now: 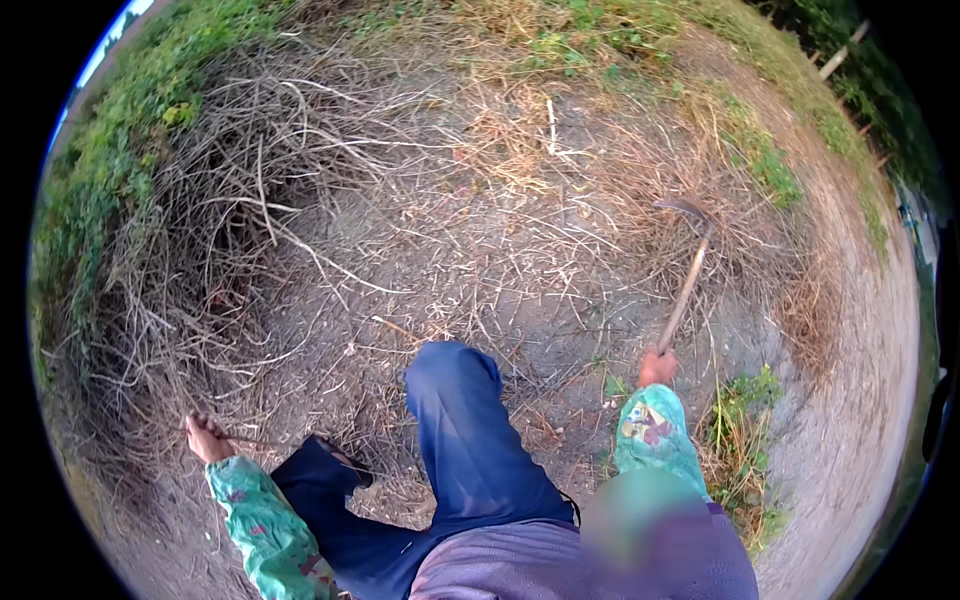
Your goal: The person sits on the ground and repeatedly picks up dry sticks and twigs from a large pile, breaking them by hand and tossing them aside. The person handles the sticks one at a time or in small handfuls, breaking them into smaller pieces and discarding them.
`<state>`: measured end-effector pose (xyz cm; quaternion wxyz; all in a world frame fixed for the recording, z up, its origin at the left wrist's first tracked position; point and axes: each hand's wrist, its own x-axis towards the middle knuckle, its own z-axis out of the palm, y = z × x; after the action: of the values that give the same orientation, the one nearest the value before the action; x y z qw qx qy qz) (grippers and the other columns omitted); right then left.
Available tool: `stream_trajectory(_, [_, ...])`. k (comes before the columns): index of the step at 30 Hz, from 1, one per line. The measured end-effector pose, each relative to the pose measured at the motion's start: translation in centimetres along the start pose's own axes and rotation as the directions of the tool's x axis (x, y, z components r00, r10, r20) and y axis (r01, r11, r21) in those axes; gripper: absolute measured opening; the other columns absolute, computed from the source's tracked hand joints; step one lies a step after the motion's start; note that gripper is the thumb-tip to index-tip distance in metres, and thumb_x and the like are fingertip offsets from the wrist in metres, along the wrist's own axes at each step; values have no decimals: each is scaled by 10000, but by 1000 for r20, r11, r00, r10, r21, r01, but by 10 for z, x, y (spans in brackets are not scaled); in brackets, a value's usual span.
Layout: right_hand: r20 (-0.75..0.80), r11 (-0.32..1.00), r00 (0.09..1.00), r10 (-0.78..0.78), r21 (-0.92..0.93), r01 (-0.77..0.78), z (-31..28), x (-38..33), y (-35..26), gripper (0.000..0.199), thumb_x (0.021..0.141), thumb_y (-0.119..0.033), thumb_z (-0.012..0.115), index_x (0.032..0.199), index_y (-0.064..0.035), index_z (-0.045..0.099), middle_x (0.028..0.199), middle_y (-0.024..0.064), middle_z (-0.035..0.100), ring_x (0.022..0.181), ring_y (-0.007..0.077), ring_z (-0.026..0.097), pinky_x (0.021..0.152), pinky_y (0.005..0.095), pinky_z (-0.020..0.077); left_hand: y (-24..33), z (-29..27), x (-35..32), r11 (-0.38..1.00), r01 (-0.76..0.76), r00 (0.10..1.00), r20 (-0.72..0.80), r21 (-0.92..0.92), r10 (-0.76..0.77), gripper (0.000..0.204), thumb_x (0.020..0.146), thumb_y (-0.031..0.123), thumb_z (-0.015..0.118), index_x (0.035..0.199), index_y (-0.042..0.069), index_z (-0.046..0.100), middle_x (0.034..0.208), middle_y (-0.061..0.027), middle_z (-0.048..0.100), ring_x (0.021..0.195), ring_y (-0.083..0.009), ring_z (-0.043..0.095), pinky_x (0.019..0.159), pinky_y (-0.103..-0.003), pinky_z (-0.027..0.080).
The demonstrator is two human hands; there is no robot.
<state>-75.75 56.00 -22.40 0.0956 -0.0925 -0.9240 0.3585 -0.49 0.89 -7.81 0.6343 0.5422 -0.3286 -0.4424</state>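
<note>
My right hand (657, 367) grips the lower end of a wooden-handled sickle (686, 282). Its dark curved blade (685, 208) reaches out over dry grass to the front right. At the lower left, my left hand (207, 438) is closed on a thin dry twig (252, 441) at the edge of a heap of dry branches (200, 230). Both forearms wear green patterned sleeves. My legs in blue trousers (455, 430) step forward between the hands.
Bare dirt strewn with dry stalks lies ahead. Green weeds (745, 425) grow just right of my right arm. More greenery lines the far left and top edges. A pale dirt path (850, 420) curves along the right side.
</note>
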Motion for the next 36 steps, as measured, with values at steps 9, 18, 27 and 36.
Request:
stream_trajectory(9, [571,960,772,-280,175,218,15,-142,-105,234,890,-172,714,876,30,597,660,56,571,601,145,490,576,360,437,40,51,-7,887,45,998,-28,-460,-65,241,1059,281,459,1014,69,565,785,-5,532,588,-96,412,504,-249,344])
stream_trajectory(18, [776,439,-228,-588,543,715,125,-315,-421,341,879,-280,674,879,52,598,697,219,614,674,353,637,647,455,464,110,33,-8,793,-256,959,-246,-552,139,344,1087,306,347,1039,27,542,833,-57,537,616,-130,438,553,-275,376])
stream_trajectory(27, [855,795,-388,-345,485,364,238,-649,-431,367,882,-309,695,816,45,624,605,87,600,506,188,602,476,385,467,122,-63,15,629,-288,922,-386,-722,-21,369,1084,296,298,988,33,538,827,-70,523,636,-156,424,553,-288,359])
stream_trajectory(36, [814,953,-500,295,-213,216,198,-586,-325,307,980,-367,594,843,-106,508,631,-27,461,488,88,434,417,284,387,122,-128,15,427,-247,939,-323,-870,-114,448,1082,347,251,972,28,547,832,-71,504,642,-163,424,574,-300,367])
